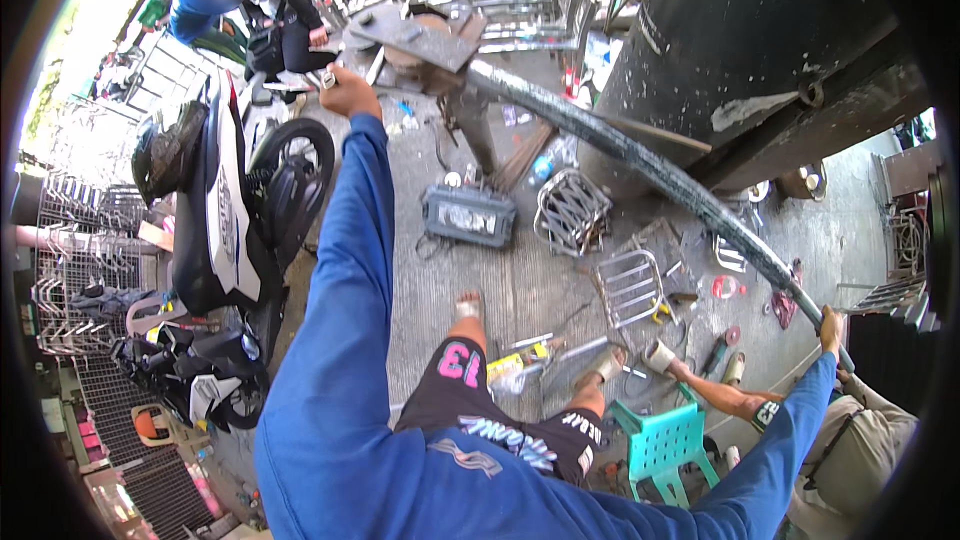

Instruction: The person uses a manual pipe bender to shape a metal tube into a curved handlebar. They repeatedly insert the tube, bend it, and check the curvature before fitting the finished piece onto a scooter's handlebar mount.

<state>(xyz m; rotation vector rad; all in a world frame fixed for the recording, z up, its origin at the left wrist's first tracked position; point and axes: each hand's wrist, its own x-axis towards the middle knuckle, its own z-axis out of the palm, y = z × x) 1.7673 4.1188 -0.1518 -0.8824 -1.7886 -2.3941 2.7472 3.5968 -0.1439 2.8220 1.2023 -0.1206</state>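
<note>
My left hand [350,93] is closed in a fist beside a metal bending stand [425,50] with a flat plate on top. A short silvery metal rod [375,67] appears to run from that fist toward the stand; most of it is hidden. From the stand a long dark pipe [700,200] slants down to the right. Near the pipe's far right end, my right hand [830,330] is wrapped around it with the arm stretched out.
A grey toolbox-like case [468,217], metal racks [572,212] and scattered scraps lie on the floor. A green plastic stool [667,440] stands near my legs. At right is another person [860,450]; one more person [270,10] sits far left, behind a scooter [230,200]. A large dark tank [740,50] looms at upper right.
</note>
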